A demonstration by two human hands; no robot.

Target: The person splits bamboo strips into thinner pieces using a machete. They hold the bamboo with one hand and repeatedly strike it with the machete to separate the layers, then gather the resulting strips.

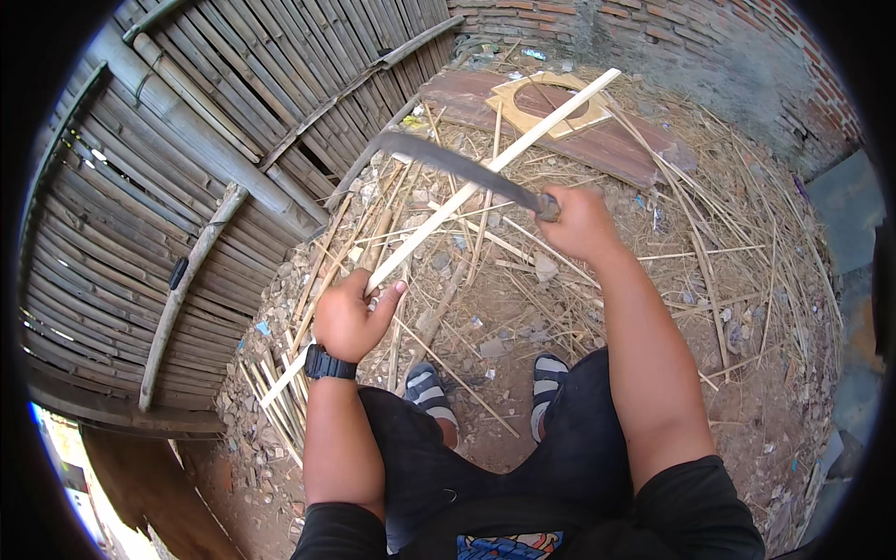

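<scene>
My left hand [352, 315], with a dark watch on its wrist, is closed around a long pale bamboo strip [437, 218]. The strip slants from the lower left, through my fist, up to the far right. My right hand [583, 224] grips the dark handle of a machete [448, 161] with a long, curved-tipped blade. The blade points left and crosses over the strip beyond my left hand. Whether its edge touches the strip I cannot tell.
A bamboo slat wall [187, 177] rises on the left, a brick wall [691, 56] at the back. A brown board [616, 154] lies far off, bearing a yellowish frame [509, 98] with a round hole. Thin bamboo strips [282, 397], stones and shavings litter the ground near my sandalled feet [429, 392].
</scene>
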